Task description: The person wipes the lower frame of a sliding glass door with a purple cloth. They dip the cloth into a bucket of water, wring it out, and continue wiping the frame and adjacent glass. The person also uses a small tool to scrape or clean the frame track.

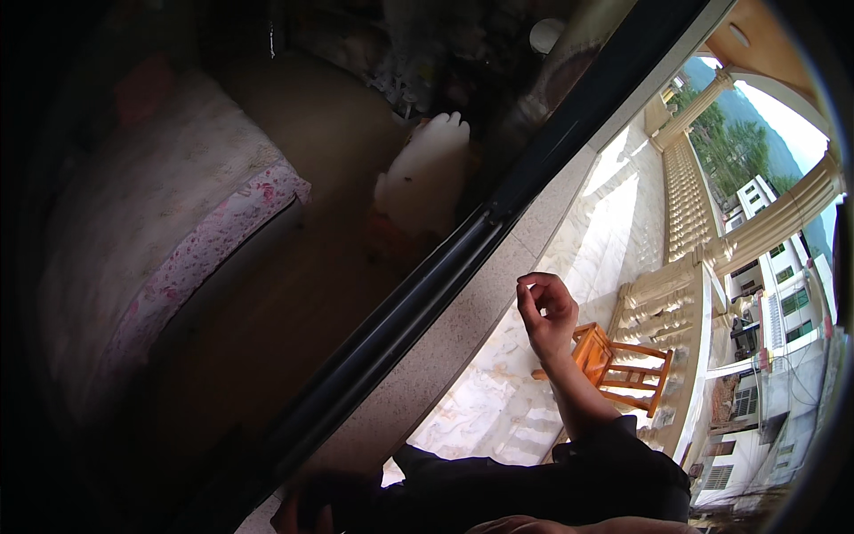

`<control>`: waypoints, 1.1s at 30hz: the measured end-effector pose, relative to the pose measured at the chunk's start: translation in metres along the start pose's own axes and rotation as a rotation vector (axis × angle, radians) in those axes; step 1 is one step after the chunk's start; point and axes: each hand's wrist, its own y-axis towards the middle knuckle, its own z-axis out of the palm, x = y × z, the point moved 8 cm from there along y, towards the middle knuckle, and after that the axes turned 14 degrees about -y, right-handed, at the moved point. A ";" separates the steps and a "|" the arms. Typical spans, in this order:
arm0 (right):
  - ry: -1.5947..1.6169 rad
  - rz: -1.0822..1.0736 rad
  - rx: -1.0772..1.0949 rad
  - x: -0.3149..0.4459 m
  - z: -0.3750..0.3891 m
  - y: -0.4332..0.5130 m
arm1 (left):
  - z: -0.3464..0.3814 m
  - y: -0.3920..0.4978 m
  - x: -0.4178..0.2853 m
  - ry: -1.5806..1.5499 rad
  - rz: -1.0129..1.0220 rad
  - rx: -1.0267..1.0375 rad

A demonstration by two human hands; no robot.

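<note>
My right hand [550, 314] is raised above a pale stone sill, its fingers curled and the thumb tip close to the index finger. Nothing is visible in its grasp. The bare forearm runs back into a dark sleeve. At the bottom edge, a few fingers of my left hand [310, 517] show in deep shadow, beside something dark; whether they hold it is unclear. Along the stone sill [460, 300] runs a black metal frame [434, 287], which crosses the view diagonally to the left of my right hand.
Beyond the frame is a dim room with a bed [200, 153] under a floral cover and a white rounded object [427, 167]. Behind my right hand stands a wooden chair [600, 360] on the marble floor [480, 407], near a stone balustrade [687, 200]. Buildings lie farther out.
</note>
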 end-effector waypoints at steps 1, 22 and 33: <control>-0.019 0.018 0.012 -0.004 -0.004 0.002 | 0.000 0.005 -0.009 -0.027 0.008 -0.024; 0.457 -0.538 1.187 0.145 0.084 -0.208 | 0.061 0.040 -0.142 -0.583 0.263 0.342; 1.008 0.075 0.960 0.109 0.021 -0.134 | 0.016 -0.012 -0.082 -0.433 -0.254 0.481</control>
